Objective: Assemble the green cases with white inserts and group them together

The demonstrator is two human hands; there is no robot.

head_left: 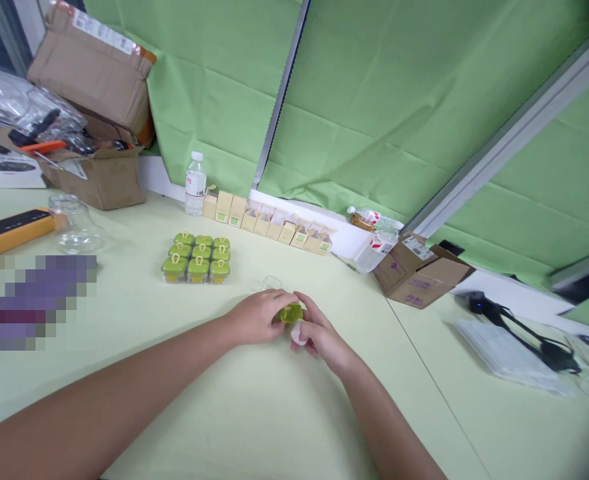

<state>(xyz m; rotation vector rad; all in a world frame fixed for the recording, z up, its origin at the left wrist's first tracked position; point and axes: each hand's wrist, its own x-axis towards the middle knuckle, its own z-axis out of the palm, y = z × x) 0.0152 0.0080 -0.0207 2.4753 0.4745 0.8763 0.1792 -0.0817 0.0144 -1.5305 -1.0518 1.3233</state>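
At the middle of the table my two hands meet. My left hand [259, 317] is closed on a translucent yellow-green lid [291, 313], its fingers curled over the left side. From the right, my right hand [327, 337] reaches round the same lid with its fingertips. Under its thumb it grips a small, round, whitish piece [298, 333], whose exact kind I cannot make out. Just beyond my left hand lies a clear plastic container [272, 283], partly hidden by the fingers. Farther left stand several small clear boxes with green lids [198, 267], grouped in rows.
A row of small cream cartons [269, 223] lines the back edge beside an upright water bottle [195, 184]. Bottles [377, 250] lean by a cardboard box [419, 270] at right. At left are a glass jar [77, 227] and a power strip [14, 230].
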